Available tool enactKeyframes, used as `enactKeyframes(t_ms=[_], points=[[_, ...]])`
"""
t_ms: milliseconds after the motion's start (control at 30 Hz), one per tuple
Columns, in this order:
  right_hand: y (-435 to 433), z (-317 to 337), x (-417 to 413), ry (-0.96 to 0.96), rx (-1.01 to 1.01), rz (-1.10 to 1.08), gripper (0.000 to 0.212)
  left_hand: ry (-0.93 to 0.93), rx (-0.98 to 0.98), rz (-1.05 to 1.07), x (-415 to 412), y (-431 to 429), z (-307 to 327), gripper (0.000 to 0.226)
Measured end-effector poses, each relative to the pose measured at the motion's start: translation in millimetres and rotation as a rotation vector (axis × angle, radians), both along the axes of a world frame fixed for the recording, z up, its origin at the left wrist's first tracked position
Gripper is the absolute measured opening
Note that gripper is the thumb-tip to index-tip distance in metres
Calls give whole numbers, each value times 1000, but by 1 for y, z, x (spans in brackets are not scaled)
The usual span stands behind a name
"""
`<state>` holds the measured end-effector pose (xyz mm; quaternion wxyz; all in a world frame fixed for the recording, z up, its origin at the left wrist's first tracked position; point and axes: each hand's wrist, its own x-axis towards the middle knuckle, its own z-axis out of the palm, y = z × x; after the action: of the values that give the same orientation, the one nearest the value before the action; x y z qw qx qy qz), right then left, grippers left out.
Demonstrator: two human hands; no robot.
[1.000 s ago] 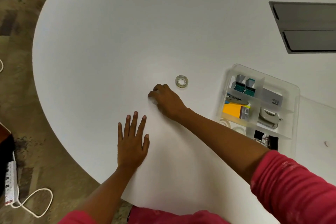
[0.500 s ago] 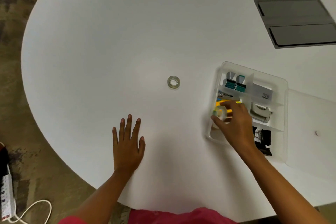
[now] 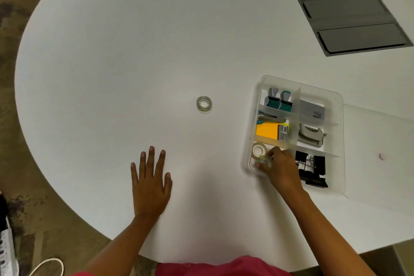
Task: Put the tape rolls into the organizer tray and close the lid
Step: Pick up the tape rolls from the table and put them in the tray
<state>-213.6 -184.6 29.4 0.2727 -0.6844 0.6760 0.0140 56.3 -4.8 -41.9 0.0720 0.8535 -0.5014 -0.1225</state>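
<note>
A clear organizer tray [image 3: 336, 96] with dividers sits at the right of the white table. My right hand [image 3: 280, 169] is down in its near-left compartment, fingers closed around a small clear tape roll [image 3: 265, 160]. Another tape roll [image 3: 258, 149] lies in the same compartment just beyond my fingers. One more clear tape roll [image 3: 204, 104] lies loose on the table, left of the tray. My left hand [image 3: 151, 182] rests flat on the table with fingers spread, holding nothing. The tray's translucent lid [image 3: 378, 159] lies open flat to the right of the tray.
The tray's other compartments hold stamps, a stapler, orange sticky notes [image 3: 267, 130], a hole punch [image 3: 310, 135] and black binder clips [image 3: 311, 167]. A grey cable hatch [image 3: 354, 23] is set in the table at the far right. The table's rounded edge curves along the left and near side.
My right hand picked a tape roll off the table near my left hand, carried it right to the tray and has lowered it into the near-left compartment. The left hand stayed put.
</note>
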Motion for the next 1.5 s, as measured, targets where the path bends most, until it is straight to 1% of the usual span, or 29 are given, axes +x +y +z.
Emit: enactKeyframes(t_ms=[100, 133, 233, 300, 400, 467, 533, 700, 767, 867, 967, 1000, 1067, 1167, 1233, 1300, 1400, 1500], points=[[-1, 5, 4, 37, 1, -15, 42, 6, -5, 1, 0, -1, 0, 62], [-1, 9, 5, 56, -28, -17, 40, 6, -5, 2, 0, -1, 0, 62], [-3, 21, 12, 77, -212, 19, 33, 13, -3, 6, 1, -1, -1, 62], [-11, 29, 22, 14, -294, 62, 30, 13, -1, 5, 1, 0, -1, 62], [-28, 35, 50, -131, -329, 191, 31, 13, -2, 4, 1, 0, -1, 62], [-39, 35, 74, -212, -339, 306, 32, 18, -5, 5, 0, 0, 0, 62], [-51, 28, 99, -248, -324, 403, 36, 16, 2, 7, 1, 0, 0, 62], [-73, -4, 156, -228, -234, 559, 61, 10, 13, 10, 1, -1, 1, 62], [-77, -15, 173, -191, -215, 571, 63, 13, 12, 12, 1, 0, 1, 62], [-80, -25, 189, -173, -222, 605, 59, 8, 15, 14, 1, -1, 1, 62], [-80, -34, 191, -116, -251, 624, 54, 4, 25, 10, 1, -1, 1, 62], [-79, -35, 190, -126, -283, 620, 54, 6, 26, 9, 1, -1, 1, 62], [-77, -37, 188, -191, -330, 610, 50, 17, 19, 9, 1, -1, 0, 63], [-78, -35, 180, -268, -324, 606, 42, 17, 27, 13, 1, -1, 0, 63], [-78, -30, 172, -317, -301, 564, 46, 7, 42, 12, 1, -1, 0, 64], [-75, -22, 160, -391, -341, 535, 47, 1, 47, 9, 1, -1, 0, 64], [-66, -1, 138, -508, -403, 476, 43, 5, 36, 8, 1, -1, 0, 64], [-52, 17, 109, -554, -437, 403, 41, 9, 30, 7, 1, -1, 1, 64]])
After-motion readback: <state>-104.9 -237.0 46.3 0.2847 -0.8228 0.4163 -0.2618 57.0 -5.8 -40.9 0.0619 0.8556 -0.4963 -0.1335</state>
